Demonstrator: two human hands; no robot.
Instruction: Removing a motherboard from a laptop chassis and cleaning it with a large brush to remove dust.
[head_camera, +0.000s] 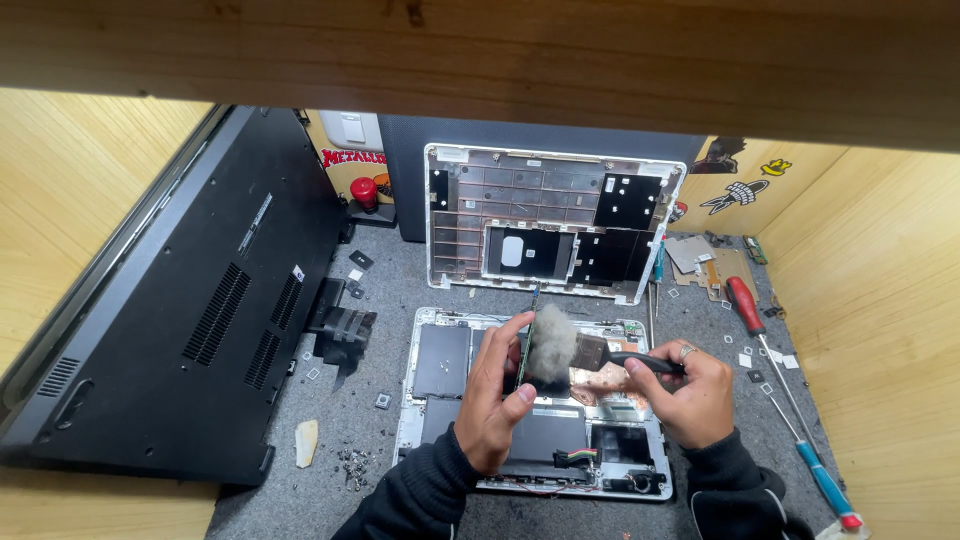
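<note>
Left hand: the left hand (495, 395) is closed around a small green circuit board (522, 358), held upright on its edge between thumb and fingers, above the opened laptop.
Right hand: the right hand (682, 392), with a ring on one finger, is closed around the black handle of a brush (560, 345); the grey bristles lie against the face of the circuit board.
Circuit board: it sits between the two hands, over the middle of the opened laptop, mostly hidden by the bristles and the left fingers.
Opened laptop: the silver opened laptop (440, 365) lies flat on the bench just in front of the person, its inside parts showing, with dark plates on the left and a small bundle of coloured wires near the front.
Bench: the bench (385, 290) is covered by a grey mat, with tiny screws and small square bits scattered over it.
Leaning cover: a silver bottom cover (550, 220) stands against the back wall, behind the opened laptop.
Black cover: a large black laptop base (200, 300) leans on the left wooden wall.
Screwdrivers: a red-handled screwdriver (745, 305) and a blue-handled screwdriver (825, 480) lie to the right, well apart from the hands.
</note>
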